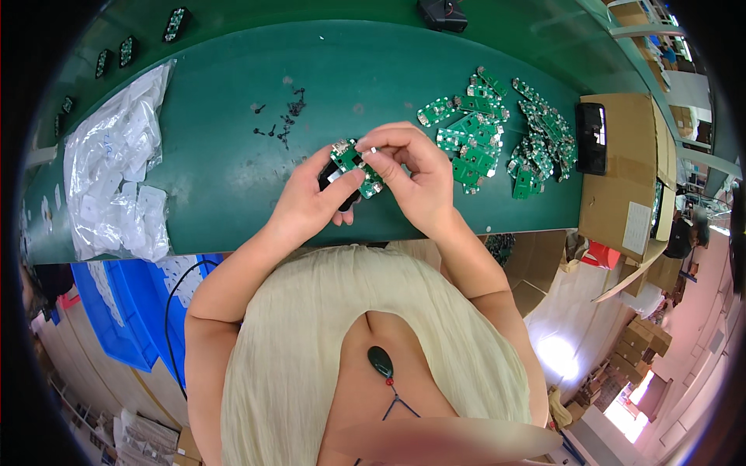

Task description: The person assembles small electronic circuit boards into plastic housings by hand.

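Observation:
Above the near part of the green table, my left hand (309, 194) is closed around a green circuit board (344, 153) with a black part (326, 175) under it. The thumb presses on the board's face. From the right, my right hand (416, 175) pinches at the board's upper edge, next to a small silvery piece (372, 151) between thumb and forefinger; its kind is too small to tell. Small black parts with thin stems (289, 116) lie loose on the table beyond my left hand. Two piles of green circuit boards (475, 140) (542, 132) lie to the right.
A clear plastic bag of white pieces (116, 171) covers the table's left end. At the right edge stand a cardboard box (618, 175) and a black phone (591, 138). Blue bins (128, 311) sit below the table at left. A black object (443, 14) rests at the back.

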The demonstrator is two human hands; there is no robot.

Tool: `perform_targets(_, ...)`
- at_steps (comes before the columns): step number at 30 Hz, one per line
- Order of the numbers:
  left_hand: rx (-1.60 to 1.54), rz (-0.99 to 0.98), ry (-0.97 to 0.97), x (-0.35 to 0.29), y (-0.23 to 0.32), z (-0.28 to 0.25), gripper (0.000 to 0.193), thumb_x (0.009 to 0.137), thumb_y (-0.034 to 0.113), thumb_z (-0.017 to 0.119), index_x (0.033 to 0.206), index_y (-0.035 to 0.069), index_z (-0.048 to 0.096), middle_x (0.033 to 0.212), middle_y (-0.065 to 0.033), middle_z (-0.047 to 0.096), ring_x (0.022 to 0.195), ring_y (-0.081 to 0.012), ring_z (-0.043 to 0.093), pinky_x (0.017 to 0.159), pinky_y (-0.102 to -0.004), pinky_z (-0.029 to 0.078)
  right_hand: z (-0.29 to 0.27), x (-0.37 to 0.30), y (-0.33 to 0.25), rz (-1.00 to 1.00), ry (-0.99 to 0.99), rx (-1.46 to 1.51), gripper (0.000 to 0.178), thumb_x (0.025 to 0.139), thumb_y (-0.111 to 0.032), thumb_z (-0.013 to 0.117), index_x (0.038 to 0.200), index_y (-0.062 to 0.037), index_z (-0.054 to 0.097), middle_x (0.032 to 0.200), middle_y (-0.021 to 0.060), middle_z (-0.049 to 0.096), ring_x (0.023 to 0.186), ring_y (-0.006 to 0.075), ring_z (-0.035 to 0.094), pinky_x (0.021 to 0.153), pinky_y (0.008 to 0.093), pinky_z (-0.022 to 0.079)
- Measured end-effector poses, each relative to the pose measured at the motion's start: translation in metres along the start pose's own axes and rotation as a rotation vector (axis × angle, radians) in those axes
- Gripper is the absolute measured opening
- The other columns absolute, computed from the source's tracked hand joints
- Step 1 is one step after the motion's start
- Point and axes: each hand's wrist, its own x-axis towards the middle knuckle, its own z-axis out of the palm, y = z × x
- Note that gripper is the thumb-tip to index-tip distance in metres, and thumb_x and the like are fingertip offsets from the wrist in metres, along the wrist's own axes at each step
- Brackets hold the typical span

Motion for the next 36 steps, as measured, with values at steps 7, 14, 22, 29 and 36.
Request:
perform_targets(7, 0.022, -0.055, 0.0, -0.002, 0.004, 0.0, 0.029, 0.087, 0.02, 0.053, 0.109, 0.002, 0.049, 0.071, -0.0061, 0.056, 0.05, -0.0097, 0.052, 0.043, -0.0213, 0.038, 0.004, -0.002, 0.006, 0.165, 0.049, 0.493, 0.013, 0.082, 0.004, 0.056, 0.093, -0.0005, 0.052, 0.09, 0.0105, 0.06, 0.079, 0.011, 0.058, 0.063, 0.0205, 0.046)
perform_targets(14, -0.027, -0.075, -0.001, -0.001, 0.004, -0.002, 0.025, 0.085, 0.021, 0.055, 0.101, 0.002, 0.052, 0.069, -0.004, 0.056, 0.048, -0.0087, 0.052, 0.041, -0.0205, 0.038, 0.002, -0.003, 0.011, 0.101, 0.0, 0.387, 0.008, 0.083, 0.003, 0.056, 0.09, 0.0004, 0.056, 0.092, 0.0107, 0.06, 0.079, 0.0121, 0.058, 0.059, 0.0207, 0.044)
perform_targets(22, -0.008, -0.131, -0.007, -0.009, 0.002, -0.002, 0.022, 0.085, 0.02, 0.055, 0.098, 0.002, 0.052, 0.065, -0.0033, 0.054, 0.045, -0.008, 0.051, 0.039, -0.0205, 0.037, 0.0, -0.005, 0.019, 0.031, -0.06, 0.188, 0.008, 0.079, 0.0, 0.06, 0.086, 0.0006, 0.058, 0.086, 0.0059, 0.057, 0.066, 0.0086, 0.053, 0.058, 0.0214, 0.044)
perform_targets(29, 0.047, -0.211, -0.035, -0.017, 0.007, 0.0, 0.021, 0.084, 0.018, 0.056, 0.096, 0.002, 0.052, 0.063, -0.0025, 0.054, 0.043, -0.0075, 0.049, 0.039, -0.0213, 0.038, -0.015, 0.008, 0.0, -0.233, -0.292, -0.236, 0.01, 0.074, 0.002, 0.062, 0.082, -0.0005, 0.056, 0.076, 0.0075, 0.055, 0.065, 0.0165, 0.053, 0.053, 0.026, 0.044)
perform_targets(36, 0.147, -0.155, 0.034, -0.023, 0.01, 0.004, 0.035, 0.082, 0.017, 0.057, 0.113, 0.006, 0.049, 0.074, -0.0053, 0.057, 0.047, -0.0096, 0.05, 0.045, -0.0249, 0.042, -0.028, 0.012, -0.018, -0.438, -0.512, -0.586, 0.017, 0.066, 0.003, 0.063, 0.08, -0.0007, 0.054, 0.075, 0.0086, 0.054, 0.071, 0.0257, 0.056, 0.056, 0.032, 0.047)
